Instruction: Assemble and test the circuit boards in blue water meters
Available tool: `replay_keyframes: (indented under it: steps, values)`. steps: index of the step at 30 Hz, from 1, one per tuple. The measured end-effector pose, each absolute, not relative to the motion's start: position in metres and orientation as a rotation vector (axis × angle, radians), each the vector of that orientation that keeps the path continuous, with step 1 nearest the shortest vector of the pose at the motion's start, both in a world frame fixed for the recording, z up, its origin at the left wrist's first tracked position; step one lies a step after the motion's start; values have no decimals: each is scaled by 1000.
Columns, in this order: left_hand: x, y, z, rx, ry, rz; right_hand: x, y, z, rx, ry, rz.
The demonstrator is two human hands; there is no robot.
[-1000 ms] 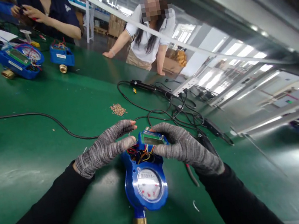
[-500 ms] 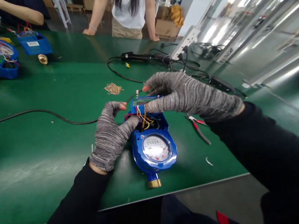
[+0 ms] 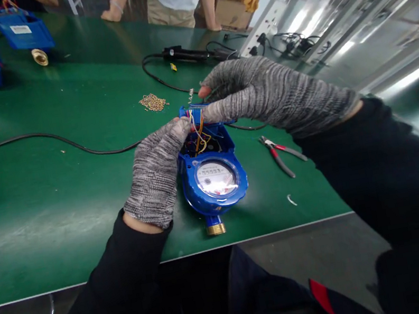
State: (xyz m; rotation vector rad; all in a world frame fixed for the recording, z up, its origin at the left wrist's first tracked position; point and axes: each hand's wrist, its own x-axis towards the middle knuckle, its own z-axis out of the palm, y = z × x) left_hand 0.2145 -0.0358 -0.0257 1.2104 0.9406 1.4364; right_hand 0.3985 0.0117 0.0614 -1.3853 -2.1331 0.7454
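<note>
A blue water meter [image 3: 213,180] with a round dial and a brass end fitting lies on the green table [image 3: 41,206] near its front edge. Its upper compartment is open, with coloured wires [image 3: 200,134] showing. My left hand [image 3: 158,173], in a grey knit glove, presses against the meter's left side, fingers closed by the wires. My right hand [image 3: 259,97], gloved too, pinches the small blue module [image 3: 196,112] lifted above the open compartment, a thin coiled wire poking up beside its fingertips.
Red-handled pliers [image 3: 281,151] lie right of the meter. A pile of small brass screws [image 3: 152,102] and black cables [image 3: 49,138] lie behind it. Two more blue meters [image 3: 22,33] stand far left. A person's arm [image 3: 119,0] leans on the far edge.
The view has tipped down and nearer. My right hand has lifted the module higher and tilted it up; my left hand has slid closer to the wires at the meter's left side.
</note>
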Motion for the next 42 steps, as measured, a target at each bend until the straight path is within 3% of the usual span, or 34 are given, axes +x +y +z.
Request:
replay_keyframes:
  steps: [9,16,26,34,42]
  values:
    - [210,-46,-18,1161,899,1382,398,5,60,-1267,-2074,844]
    - [186,-41,-23,1575,1044,1164,410,9,59,-1091,-2206,780]
    - [180,-56,-44,2257,1126,1258,429,10,54,-1038,-2232,845]
    - [186,-45,-43,2772,1083,1065,436,14,46,-975,-2221,792]
    - [185,-52,-42,2562,1219,1146,439,13,44,-1043,-2187,839]
